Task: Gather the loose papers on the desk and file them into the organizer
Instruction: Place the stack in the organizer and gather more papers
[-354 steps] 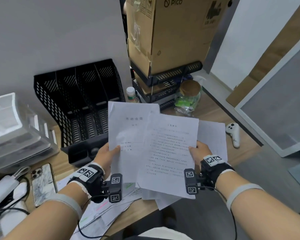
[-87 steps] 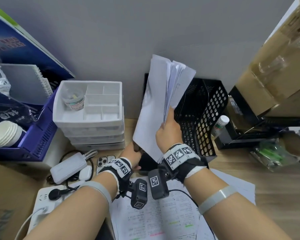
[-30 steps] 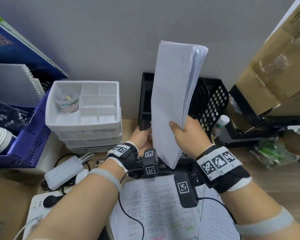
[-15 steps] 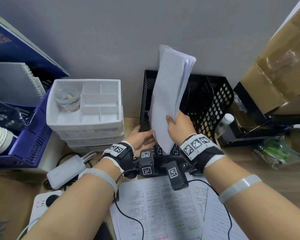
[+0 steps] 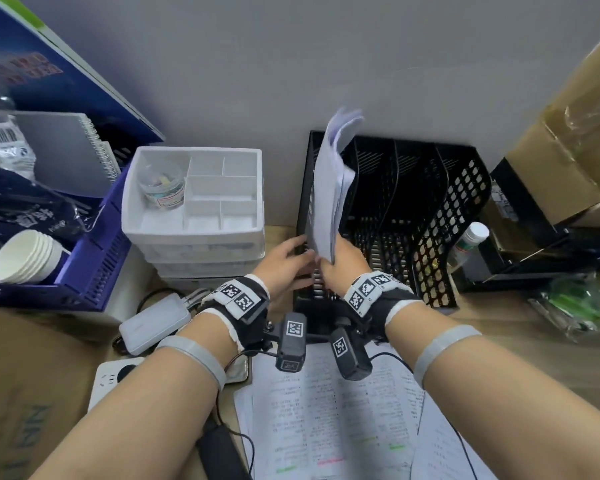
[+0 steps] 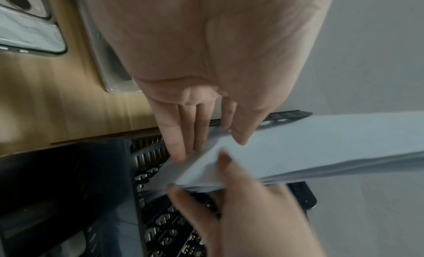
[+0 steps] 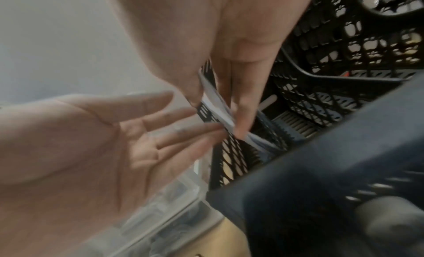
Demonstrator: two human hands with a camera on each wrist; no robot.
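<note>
A white stack of papers (image 5: 332,188) stands upright, its lower end down inside the leftmost slot of the black mesh organizer (image 5: 433,216) against the wall. My right hand (image 5: 327,260) pinches the stack's near bottom corner between thumb and fingers; the right wrist view shows that pinch on the stack of papers (image 7: 218,103). My left hand (image 5: 302,251) lies beside it with straight fingers (image 6: 181,139) touching the sheet's lower edge at the organizer's left wall. Printed sheets (image 5: 329,414) with coloured highlights lie on the desk under my wrists.
A white drawer unit (image 5: 193,237) stands just left of the organizer, with a blue basket (image 5: 94,268) and paper cups (image 5: 25,258) beyond. A power bank (image 5: 153,323) and power strip (image 5: 113,379) sit near left. A bottle (image 5: 471,242) and cardboard box (image 5: 568,140) crowd the right.
The stack has come down from above the organizer and sunk into the leftmost slot. Both hands moved forward and lower with it; my left hand's fingers have straightened against the paper.
</note>
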